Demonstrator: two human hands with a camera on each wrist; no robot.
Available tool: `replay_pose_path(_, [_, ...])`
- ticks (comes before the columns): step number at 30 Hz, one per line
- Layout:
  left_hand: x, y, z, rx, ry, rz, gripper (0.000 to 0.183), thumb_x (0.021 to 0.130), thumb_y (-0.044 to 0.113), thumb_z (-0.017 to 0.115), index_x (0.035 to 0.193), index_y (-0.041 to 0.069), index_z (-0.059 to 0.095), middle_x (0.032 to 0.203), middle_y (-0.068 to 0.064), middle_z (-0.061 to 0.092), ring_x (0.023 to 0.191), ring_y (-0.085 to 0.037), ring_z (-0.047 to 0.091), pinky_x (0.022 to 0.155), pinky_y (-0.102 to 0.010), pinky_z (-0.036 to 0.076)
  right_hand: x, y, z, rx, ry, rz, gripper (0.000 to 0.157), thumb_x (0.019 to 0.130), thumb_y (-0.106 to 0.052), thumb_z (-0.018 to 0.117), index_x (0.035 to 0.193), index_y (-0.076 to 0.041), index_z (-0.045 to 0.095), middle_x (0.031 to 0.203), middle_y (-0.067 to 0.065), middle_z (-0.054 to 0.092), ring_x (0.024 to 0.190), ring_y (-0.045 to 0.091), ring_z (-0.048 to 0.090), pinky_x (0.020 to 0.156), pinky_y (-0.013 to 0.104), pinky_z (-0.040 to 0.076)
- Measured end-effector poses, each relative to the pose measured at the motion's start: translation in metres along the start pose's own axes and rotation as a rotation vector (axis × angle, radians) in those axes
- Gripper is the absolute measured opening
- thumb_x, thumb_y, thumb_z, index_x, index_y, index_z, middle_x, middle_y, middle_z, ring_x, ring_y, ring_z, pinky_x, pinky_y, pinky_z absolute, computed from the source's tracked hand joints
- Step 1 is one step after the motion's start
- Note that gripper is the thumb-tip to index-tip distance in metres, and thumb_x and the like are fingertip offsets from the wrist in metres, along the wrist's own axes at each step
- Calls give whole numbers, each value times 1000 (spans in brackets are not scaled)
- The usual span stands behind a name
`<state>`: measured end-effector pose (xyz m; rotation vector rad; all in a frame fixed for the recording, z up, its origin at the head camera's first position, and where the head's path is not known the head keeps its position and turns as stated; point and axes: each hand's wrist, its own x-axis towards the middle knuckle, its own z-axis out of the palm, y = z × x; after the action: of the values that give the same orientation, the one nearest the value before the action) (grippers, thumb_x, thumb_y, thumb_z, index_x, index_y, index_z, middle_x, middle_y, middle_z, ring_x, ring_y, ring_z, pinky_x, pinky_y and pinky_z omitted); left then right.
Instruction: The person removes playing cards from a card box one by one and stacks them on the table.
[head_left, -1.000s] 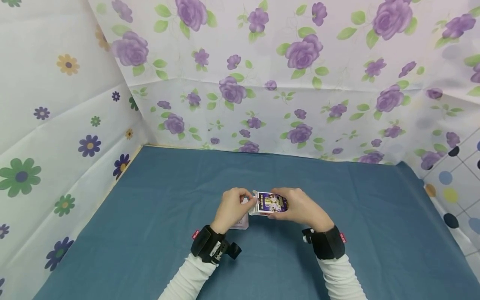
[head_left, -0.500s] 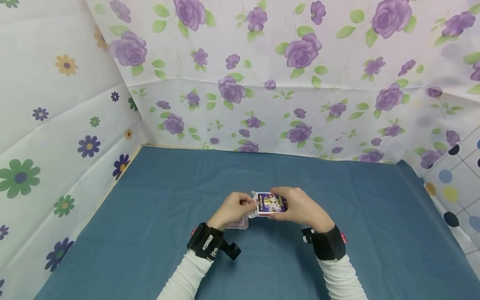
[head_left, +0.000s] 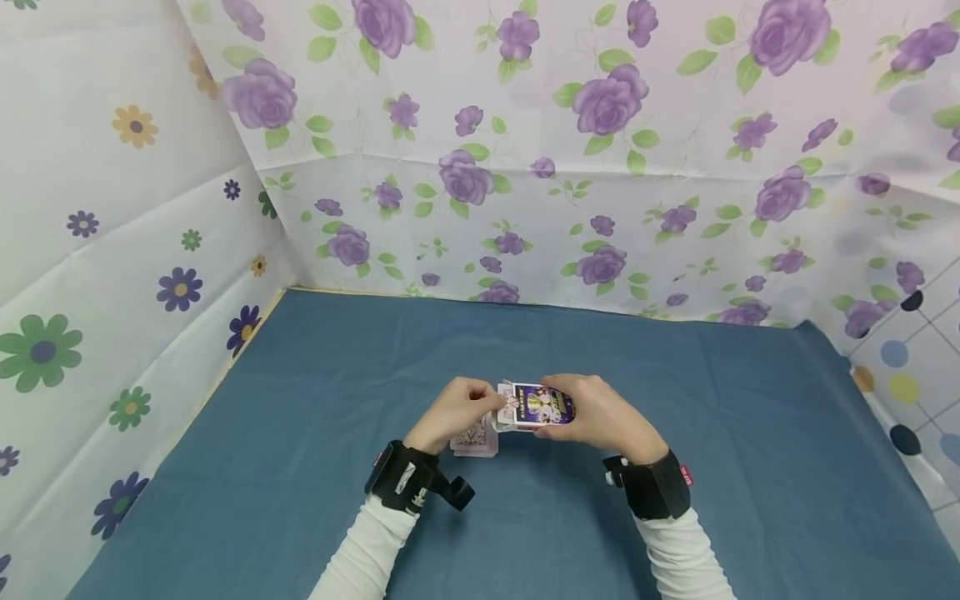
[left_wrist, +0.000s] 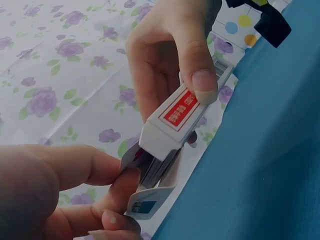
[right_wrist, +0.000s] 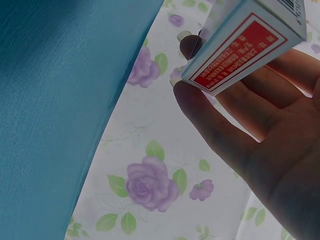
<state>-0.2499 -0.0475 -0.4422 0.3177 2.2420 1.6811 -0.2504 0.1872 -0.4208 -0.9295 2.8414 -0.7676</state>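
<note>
My right hand [head_left: 603, 417] holds a purple and white playing card box [head_left: 546, 405] by its right end, thumb on the near edge and fingers on the far edge. Its open end faces left. From there playing cards [head_left: 507, 405] stick out, and my left hand [head_left: 452, 417] pinches them with thumb and forefinger. Up close in the left wrist view, the cards' edges [left_wrist: 154, 172] show inside the opening, beside a bent-out white flap [left_wrist: 150, 202]. A red label on the box's side [right_wrist: 240, 55] appears in the right wrist view. More patterned cards [head_left: 475, 440] lie stacked below my left hand.
A blue cloth [head_left: 360, 358] covers the table. Behind it hangs a white sheet with purple roses [head_left: 465, 177], and another flowered sheet [head_left: 135, 250] stands along the left side. Each wrist wears a black camera band [head_left: 656, 485].
My left hand has drawn a little leftward, and patterned cards now show out of the box's open end. More of the stack below is uncovered. My right hand and the box stay nearly still.
</note>
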Motion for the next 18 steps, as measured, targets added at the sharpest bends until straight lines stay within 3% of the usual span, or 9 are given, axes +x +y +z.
replay_pose_path(4, [1, 2, 0, 0, -45, 3, 22, 95, 16, 59, 82, -1, 66, 63, 3, 44, 51, -10, 30, 49, -24, 26, 0, 0, -1, -5, -6, 5, 60, 79, -33, 80, 127, -3, 60, 109, 7, 68, 79, 4, 58, 66, 20, 48])
replay_pose_path(7, [0, 3, -3, -5, -57, -1, 21, 97, 16, 56, 84, 0, 63, 63, 3, 40, 52, -11, 29, 52, -25, 27, 0, 0, -2, -8, -5, 19, 62, 79, -34, 80, 128, -3, 60, 109, 7, 68, 79, 5, 58, 67, 21, 48])
replay_pose_path(11, [-3, 2, -11, -15, -56, 3, 24, 101, 16, 48, 84, 2, 54, 64, 1, 33, 54, -14, 27, 57, -28, 29, 0, 2, -2, -10, -1, 30, 62, 79, -35, 80, 128, -4, 59, 107, 6, 68, 78, 5, 57, 67, 21, 47])
replay_pose_path(15, [-4, 2, -17, 10, -49, 10, 24, 103, 19, 46, 85, 3, 52, 71, -4, 40, 59, -16, 32, 62, -30, 31, 0, 3, -2, -18, 4, 26, 62, 79, -36, 80, 129, -5, 59, 107, 5, 68, 77, 5, 57, 67, 22, 47])
replay_pose_path(18, [-5, 1, -22, 35, -29, 16, 22, 103, 18, 47, 89, 4, 55, 79, -7, 47, 68, -25, 41, 67, -32, 34, 0, 4, -1, -28, 8, 29, 62, 79, -37, 80, 128, -5, 60, 106, 5, 68, 78, 5, 57, 67, 22, 47])
